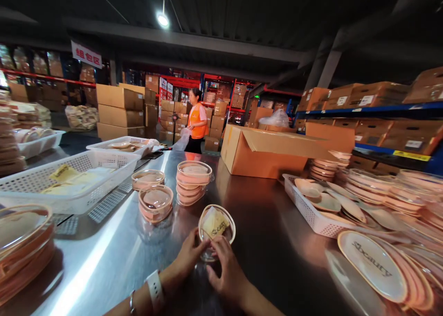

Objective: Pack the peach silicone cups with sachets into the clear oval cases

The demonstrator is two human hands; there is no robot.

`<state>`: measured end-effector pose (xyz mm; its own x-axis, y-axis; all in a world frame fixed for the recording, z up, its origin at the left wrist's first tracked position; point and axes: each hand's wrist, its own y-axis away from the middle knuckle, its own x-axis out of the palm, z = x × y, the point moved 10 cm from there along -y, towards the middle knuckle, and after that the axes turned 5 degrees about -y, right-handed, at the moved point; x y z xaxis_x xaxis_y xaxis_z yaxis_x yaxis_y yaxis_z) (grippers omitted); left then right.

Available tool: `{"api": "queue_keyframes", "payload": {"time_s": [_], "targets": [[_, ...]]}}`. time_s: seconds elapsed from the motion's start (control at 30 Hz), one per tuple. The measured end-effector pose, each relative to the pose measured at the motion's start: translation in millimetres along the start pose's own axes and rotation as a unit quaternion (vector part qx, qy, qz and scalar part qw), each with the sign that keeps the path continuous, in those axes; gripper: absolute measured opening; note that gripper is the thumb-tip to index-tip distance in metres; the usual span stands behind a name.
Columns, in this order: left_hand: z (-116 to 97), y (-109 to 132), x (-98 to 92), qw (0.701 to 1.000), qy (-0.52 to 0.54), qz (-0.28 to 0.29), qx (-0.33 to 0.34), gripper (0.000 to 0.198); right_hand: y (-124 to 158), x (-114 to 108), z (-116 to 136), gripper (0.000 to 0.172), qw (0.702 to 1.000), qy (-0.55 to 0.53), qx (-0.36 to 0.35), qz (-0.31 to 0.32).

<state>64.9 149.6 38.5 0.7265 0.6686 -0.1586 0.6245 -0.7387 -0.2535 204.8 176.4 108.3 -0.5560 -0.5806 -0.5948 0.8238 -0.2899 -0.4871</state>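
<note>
A round, pink-rimmed case (232, 217) stands tilted on the metal table in front of me, partly covered by my fingers. Inside it lies a yellow packet (215, 223) with dark lettering. My left hand (189, 255) is closed on the case's near left edge, thumb against the rim. The fingers of my right hand (226, 265) are bent together over its near right edge; whether they pinch the rim or a film there is hard to make out. Just beyond stand a stack of similar cases (191, 191) and two smaller piles, a nearer one (155, 204) and a farther one (147, 181).
White perforated baskets hold yellow packets at left (114, 187) and oval pieces at right (313, 217). Oval lettered lids (374, 265) lie near right. More stacked cases (26, 256) stand near left. An open carton (263, 154) sits behind. A person in an orange vest (198, 122) stands beyond the table.
</note>
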Motion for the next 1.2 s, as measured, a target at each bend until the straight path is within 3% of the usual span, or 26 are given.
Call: {"api": "queue_keyframes", "payload": {"time_s": [0.1,0.17,0.23,0.33,0.4,0.47,0.63,0.73,0.9,1.03,1.2], "targets": [[-6,0,-5.4,0.99,0.13,-0.009,-0.047,0.059,2,8,19,0.022,0.995,-0.083,-0.038,0.041],[-11,0,-18.0,0.983,0.163,-0.038,-0.072,0.073,6,24,20,0.021,0.97,-0.219,-0.019,0.103],[-15,1,-33.2,0.97,0.211,-0.08,-0.091,0.084,12,43,8,0.036,0.907,-0.386,0.066,0.158],[-30,3,-49.8,0.951,0.276,-0.123,-0.07,0.088,22,63,-16,0.05,0.789,-0.539,0.234,0.177],[-46,4,-51.3,0.949,0.296,-0.107,-0.022,0.091,25,66,-18,0.059,0.733,-0.589,0.289,0.182],[-62,4,-47.3,0.953,0.294,-0.065,0.033,0.094,23,59,-13,0.066,0.7,-0.625,0.3,0.17],[-78,4,-50.2,0.961,0.26,-0.01,0.096,0.085,20,41,-15,0.07,0.685,-0.643,0.326,0.099],[-86,5,-50.0,0.968,0.225,0.026,0.11,0.081,23,45,-20,0.053,0.675,-0.642,0.347,0.108],[-90,13,-22.0,0.975,0.162,0.121,0.093,0.114,25,51,-35,0.035,0.638,-0.678,0.358,0.074],[-84,14,-13.8,0.968,0.2,0.145,0.047,0.11,32,53,-50,0.029,0.669,-0.625,0.399,0.044],[-88,20,-15.9,0.98,0.15,0.102,0.081,0.116,33,58,-42,0.044,0.704,-0.592,0.387,0.064]]}}
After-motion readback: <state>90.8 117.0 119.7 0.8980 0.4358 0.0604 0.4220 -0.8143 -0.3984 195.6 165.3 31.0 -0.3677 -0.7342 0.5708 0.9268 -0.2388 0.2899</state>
